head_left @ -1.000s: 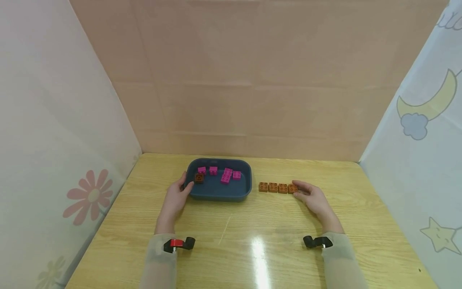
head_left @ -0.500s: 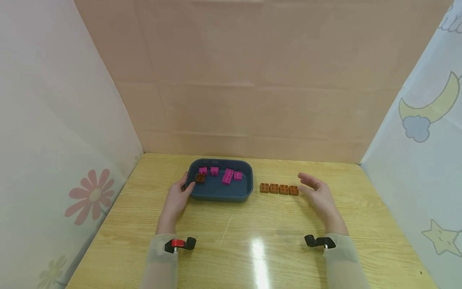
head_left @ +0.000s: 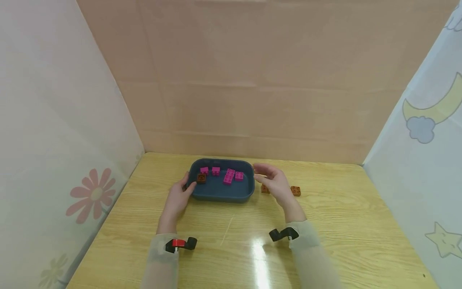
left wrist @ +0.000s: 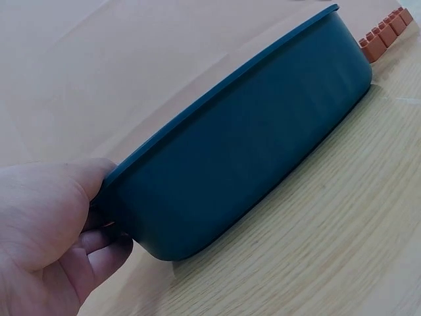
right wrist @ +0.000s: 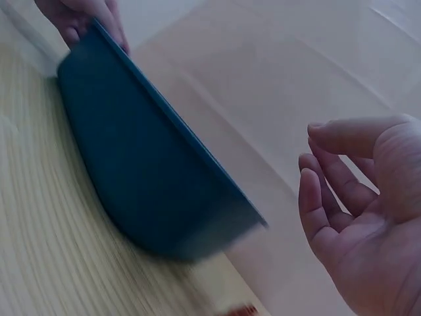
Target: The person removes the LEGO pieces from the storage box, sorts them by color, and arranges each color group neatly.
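Gripping tray with left hand, right hand relaxed, wood-grained table, beige backdrop

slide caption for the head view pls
Left hand grips a blue tray holding pink bricks and one brown brick; right hand hovers empty beside the tray, partly hiding orange bricks.

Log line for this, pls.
left hand: grips tray | right hand: empty, near tray | pink bricks, brown brick: in tray | orange bricks: on table
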Action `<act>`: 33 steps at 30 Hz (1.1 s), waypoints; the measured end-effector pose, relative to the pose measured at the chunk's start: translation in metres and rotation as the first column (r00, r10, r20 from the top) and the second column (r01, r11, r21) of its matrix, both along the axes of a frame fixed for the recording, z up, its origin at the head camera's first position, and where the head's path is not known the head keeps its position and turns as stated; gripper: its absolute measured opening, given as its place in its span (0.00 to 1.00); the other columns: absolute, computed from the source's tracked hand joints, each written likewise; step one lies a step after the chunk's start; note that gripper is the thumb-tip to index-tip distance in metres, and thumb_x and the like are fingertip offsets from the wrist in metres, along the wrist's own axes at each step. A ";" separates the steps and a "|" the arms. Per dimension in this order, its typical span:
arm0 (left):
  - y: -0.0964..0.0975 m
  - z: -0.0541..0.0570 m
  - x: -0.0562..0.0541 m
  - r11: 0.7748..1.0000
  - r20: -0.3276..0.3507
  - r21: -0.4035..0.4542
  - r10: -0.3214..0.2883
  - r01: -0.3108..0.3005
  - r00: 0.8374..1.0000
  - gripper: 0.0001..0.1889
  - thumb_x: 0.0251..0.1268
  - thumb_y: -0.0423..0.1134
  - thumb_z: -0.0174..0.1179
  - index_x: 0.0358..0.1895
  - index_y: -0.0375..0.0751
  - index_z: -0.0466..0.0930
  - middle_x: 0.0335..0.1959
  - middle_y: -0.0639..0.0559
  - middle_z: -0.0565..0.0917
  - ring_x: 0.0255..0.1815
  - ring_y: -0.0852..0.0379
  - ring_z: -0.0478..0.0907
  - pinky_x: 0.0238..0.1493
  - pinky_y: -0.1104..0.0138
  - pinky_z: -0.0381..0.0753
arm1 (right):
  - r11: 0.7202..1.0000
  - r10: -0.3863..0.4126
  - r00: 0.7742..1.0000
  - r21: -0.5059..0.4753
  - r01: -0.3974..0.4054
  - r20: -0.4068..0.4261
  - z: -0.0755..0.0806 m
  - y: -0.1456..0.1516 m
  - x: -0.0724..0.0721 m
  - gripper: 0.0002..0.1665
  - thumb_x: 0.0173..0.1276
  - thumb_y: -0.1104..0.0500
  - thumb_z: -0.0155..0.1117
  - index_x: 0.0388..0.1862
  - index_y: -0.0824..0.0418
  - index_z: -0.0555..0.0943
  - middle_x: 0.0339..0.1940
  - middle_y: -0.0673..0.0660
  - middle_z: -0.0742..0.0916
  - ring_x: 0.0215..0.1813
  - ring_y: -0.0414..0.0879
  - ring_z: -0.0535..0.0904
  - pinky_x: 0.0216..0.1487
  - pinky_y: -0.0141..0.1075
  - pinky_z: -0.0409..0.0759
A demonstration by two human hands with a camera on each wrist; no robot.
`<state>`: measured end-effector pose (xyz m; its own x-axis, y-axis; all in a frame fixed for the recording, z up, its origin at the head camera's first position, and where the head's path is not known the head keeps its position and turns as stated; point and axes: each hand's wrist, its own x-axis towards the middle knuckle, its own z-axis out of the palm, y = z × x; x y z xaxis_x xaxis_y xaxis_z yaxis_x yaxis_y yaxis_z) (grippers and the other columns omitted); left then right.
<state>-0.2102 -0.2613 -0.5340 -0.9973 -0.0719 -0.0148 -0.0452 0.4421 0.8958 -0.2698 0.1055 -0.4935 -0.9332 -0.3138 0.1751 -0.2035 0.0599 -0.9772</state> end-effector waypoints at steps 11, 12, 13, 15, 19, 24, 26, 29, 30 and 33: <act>0.001 0.001 -0.001 1.000 -0.017 0.012 -0.012 0.012 1.000 0.37 0.87 0.48 0.56 0.86 0.36 0.53 0.86 0.42 0.56 0.86 0.41 0.54 0.84 0.50 0.58 | 0.967 0.235 0.971 0.097 -0.238 0.036 -0.001 -0.096 -0.005 0.25 0.77 0.64 0.70 0.70 0.66 0.82 0.66 0.67 0.85 0.62 0.53 0.86 0.63 0.44 0.86; 0.000 0.001 0.000 1.000 -0.016 0.010 -0.015 0.015 1.000 0.37 0.87 0.48 0.55 0.86 0.36 0.53 0.86 0.41 0.56 0.86 0.41 0.54 0.84 0.49 0.58 | 0.964 0.245 0.969 0.096 -0.248 0.044 -0.003 -0.103 -0.006 0.25 0.77 0.65 0.70 0.71 0.67 0.81 0.67 0.67 0.85 0.63 0.53 0.86 0.63 0.45 0.86; 0.000 0.001 0.000 1.000 -0.012 0.014 -0.013 0.013 1.000 0.37 0.87 0.49 0.55 0.86 0.36 0.53 0.87 0.42 0.56 0.86 0.41 0.53 0.84 0.49 0.58 | 0.962 0.249 0.967 0.098 -0.254 0.055 -0.004 -0.110 -0.007 0.25 0.77 0.65 0.70 0.70 0.67 0.82 0.67 0.67 0.85 0.63 0.52 0.86 0.64 0.45 0.86; -0.002 0.001 0.002 1.000 -0.004 0.020 -0.006 0.006 1.000 0.38 0.86 0.50 0.55 0.87 0.37 0.52 0.87 0.42 0.55 0.86 0.41 0.53 0.84 0.49 0.57 | 0.960 0.255 0.963 0.098 -0.263 0.083 -0.006 -0.126 -0.009 0.25 0.77 0.65 0.70 0.70 0.66 0.82 0.67 0.66 0.85 0.63 0.52 0.86 0.65 0.45 0.85; -0.004 0.001 0.005 1.000 0.006 0.024 0.008 -0.009 1.000 0.38 0.86 0.51 0.55 0.87 0.38 0.52 0.87 0.44 0.55 0.86 0.42 0.53 0.84 0.49 0.57 | 0.954 0.258 0.959 0.127 -0.271 0.114 -0.012 -0.152 -0.013 0.25 0.77 0.64 0.70 0.70 0.66 0.82 0.67 0.64 0.86 0.64 0.53 0.85 0.65 0.45 0.85; -0.005 0.000 0.005 1.000 -0.005 0.027 -0.009 0.009 1.000 0.37 0.87 0.49 0.55 0.87 0.38 0.53 0.87 0.43 0.55 0.86 0.42 0.53 0.83 0.48 0.58 | 0.942 0.220 0.972 0.242 -0.233 0.080 -0.020 -0.167 -0.016 0.24 0.76 0.63 0.72 0.69 0.62 0.84 0.62 0.59 0.89 0.62 0.52 0.85 0.62 0.45 0.86; -0.004 0.000 0.004 1.000 -0.009 0.026 -0.017 0.018 1.000 0.37 0.87 0.48 0.54 0.87 0.37 0.52 0.87 0.43 0.54 0.86 0.42 0.53 0.83 0.48 0.58 | 0.936 0.200 0.978 0.282 -0.209 0.061 -0.022 -0.167 -0.018 0.23 0.75 0.64 0.72 0.67 0.61 0.85 0.59 0.59 0.90 0.61 0.52 0.86 0.61 0.46 0.86; -0.003 0.002 0.005 0.999 -0.009 0.031 -0.014 0.014 1.000 0.37 0.87 0.48 0.55 0.87 0.37 0.52 0.87 0.42 0.54 0.86 0.41 0.53 0.83 0.47 0.58 | 0.926 0.196 0.980 0.319 -0.200 0.045 -0.024 -0.167 -0.020 0.23 0.75 0.66 0.71 0.68 0.61 0.85 0.59 0.59 0.90 0.62 0.53 0.85 0.61 0.48 0.86; -0.003 0.002 0.005 1.000 -0.007 0.030 -0.010 0.010 1.000 0.37 0.87 0.48 0.55 0.87 0.37 0.52 0.87 0.42 0.54 0.86 0.40 0.53 0.83 0.47 0.58 | 0.923 0.197 0.979 0.329 -0.200 0.042 -0.024 -0.167 -0.022 0.24 0.75 0.66 0.71 0.68 0.62 0.85 0.60 0.59 0.90 0.62 0.53 0.85 0.60 0.48 0.86; -0.003 0.003 0.006 1.000 -0.004 0.027 -0.005 0.005 1.000 0.37 0.87 0.47 0.55 0.87 0.37 0.51 0.87 0.41 0.54 0.86 0.39 0.54 0.83 0.46 0.59 | 0.911 0.199 0.979 0.361 -0.198 0.036 -0.025 -0.168 -0.024 0.24 0.75 0.66 0.71 0.69 0.61 0.84 0.61 0.59 0.89 0.63 0.53 0.85 0.60 0.47 0.86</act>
